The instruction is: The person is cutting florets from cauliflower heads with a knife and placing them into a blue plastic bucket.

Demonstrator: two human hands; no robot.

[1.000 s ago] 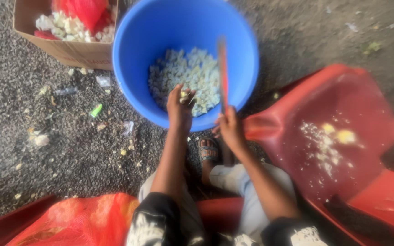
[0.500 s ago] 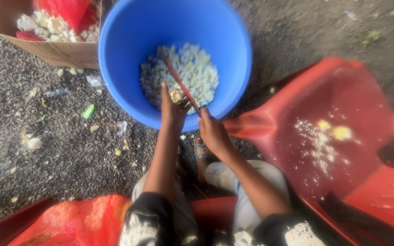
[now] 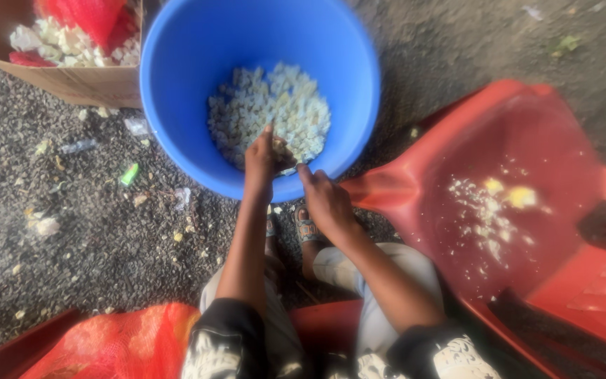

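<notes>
Gray gravel ground [image 3: 71, 238] lies under everything, with small scraps scattered on it. At the top left a cardboard box [image 3: 71, 81] holds white bits and a red net bag. Next to it stands a big blue bucket [image 3: 177, 105] with a pile of small white pieces [image 3: 268, 105] at the bottom.

At the near rim of the bucket, the left hand [image 3: 262, 158] pinches one small pale piece [image 3: 280, 149] in a tight, narrow grip. That piece looks light and a bit hard, maybe slippery, so fingertips are the best way to hold it.

Just beside it, the right hand [image 3: 325, 200] is curled above the rim. I cannot tell if it holds anything.

On the right, a red plastic chair [image 3: 548, 140] lies tipped over, with white and yellow crumbs on it.
</notes>
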